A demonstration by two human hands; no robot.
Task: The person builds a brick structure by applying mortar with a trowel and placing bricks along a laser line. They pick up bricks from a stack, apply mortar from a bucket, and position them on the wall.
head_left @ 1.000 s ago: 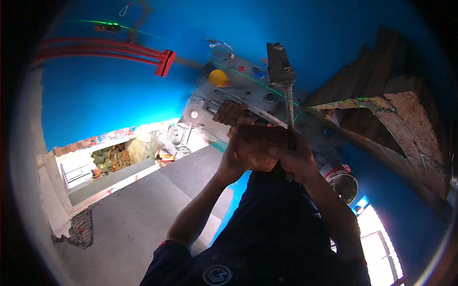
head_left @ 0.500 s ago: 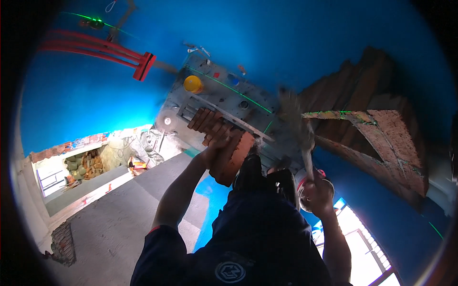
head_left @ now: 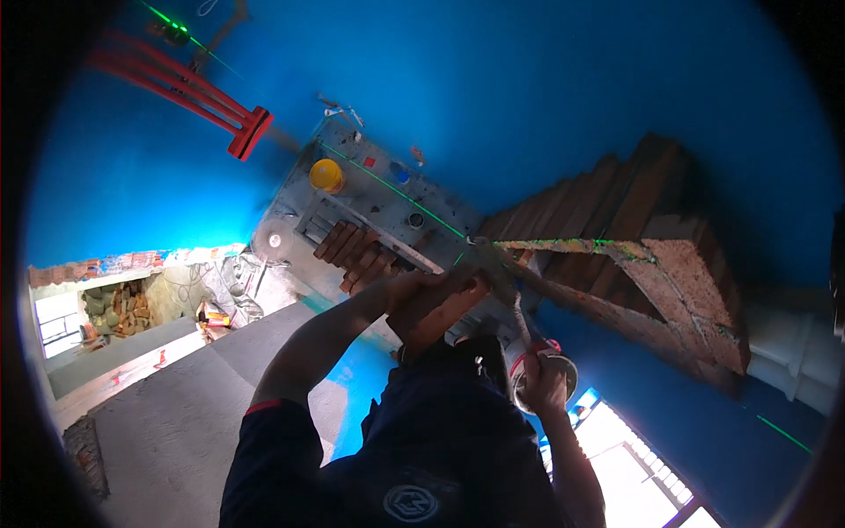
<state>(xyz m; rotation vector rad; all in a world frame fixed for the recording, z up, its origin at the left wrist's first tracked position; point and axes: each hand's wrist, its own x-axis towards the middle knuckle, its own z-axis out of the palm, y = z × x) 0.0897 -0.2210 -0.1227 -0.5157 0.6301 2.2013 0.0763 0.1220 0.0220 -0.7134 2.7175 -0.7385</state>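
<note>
With our left hand [head_left: 408, 289] gripping a brick [head_left: 443, 308] before us and our right hand [head_left: 544, 384] clenched around a trowel [head_left: 496, 275], we judge the brickwork [head_left: 691, 283] partly raised, this brick and the loose bricks [head_left: 354, 250] still unlaid

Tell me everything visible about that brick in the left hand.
The brick is a reddish-brown block, apparently fired clay, with flat faces; one long side looks lighter orange. It is held aslant in midair, the left hand gripping and partly hiding its upper left side. A trowel blade is by its far end; whether they touch is unclear.
</note>
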